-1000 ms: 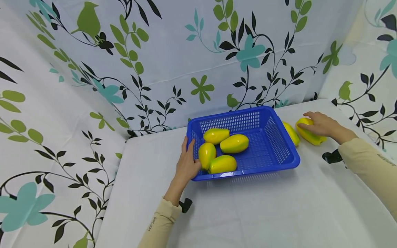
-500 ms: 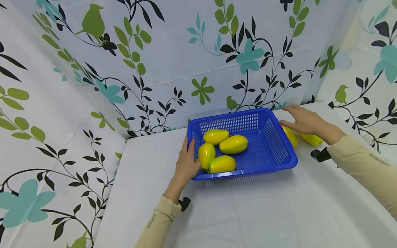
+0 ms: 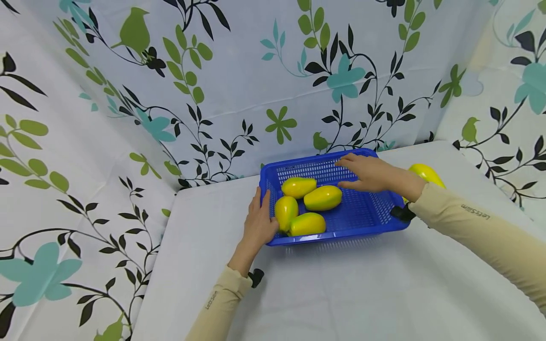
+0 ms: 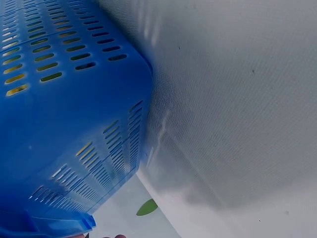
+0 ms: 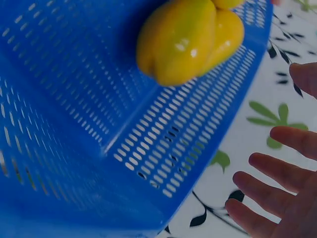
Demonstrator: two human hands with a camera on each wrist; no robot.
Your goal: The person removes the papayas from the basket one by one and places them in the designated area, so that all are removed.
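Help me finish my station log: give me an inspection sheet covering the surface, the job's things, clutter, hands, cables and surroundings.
Surface: white table covering, lightly creased.
Job's things: blue perforated basket with four yellow fruits grouped toward its left; at least one more fruit lies outside to the right, partly hidden by the right sleeve.
Clutter: nothing seen.
Left hand: at the basket's left rim.
Right hand: above the basket, fingers spread, holding nothing.
Cables: nothing seen.
Surroundings: fabric backdrop printed with leaves, flowers and birds.
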